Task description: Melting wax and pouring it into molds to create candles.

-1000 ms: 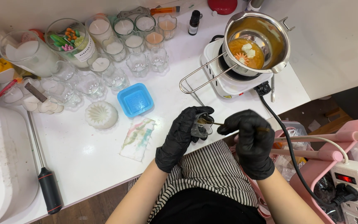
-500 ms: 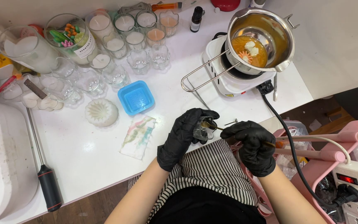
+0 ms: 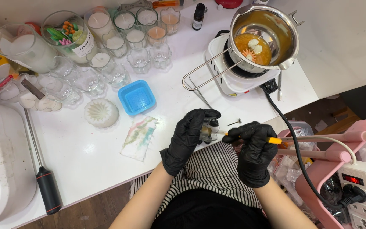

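Note:
Both my hands wear black gloves and work close together at the table's front edge. My left hand (image 3: 187, 140) grips a small clear glass bottle (image 3: 208, 131) with a dark top. My right hand (image 3: 253, 150) pinches a thin yellow-handled tool (image 3: 274, 140) whose tip points left into the bottle's mouth. A small metal pin (image 3: 234, 122) lies on the white table (image 3: 85, 157) just beyond the bottle.
A metal melting pot (image 3: 272, 32) of orange wax sits on a white hotplate (image 3: 234, 80), its wire handle reaching toward me. A blue square mould (image 3: 137, 97), a white ribbed candle (image 3: 101, 113), a stained cloth (image 3: 138, 138) and several glass cups (image 3: 140, 59) lie left. A power strip (image 3: 361, 186) hangs right.
My right hand has shifted slightly left and brought the tool's tip to the bottle. The bottle stays in my left hand. The view has moved a little.

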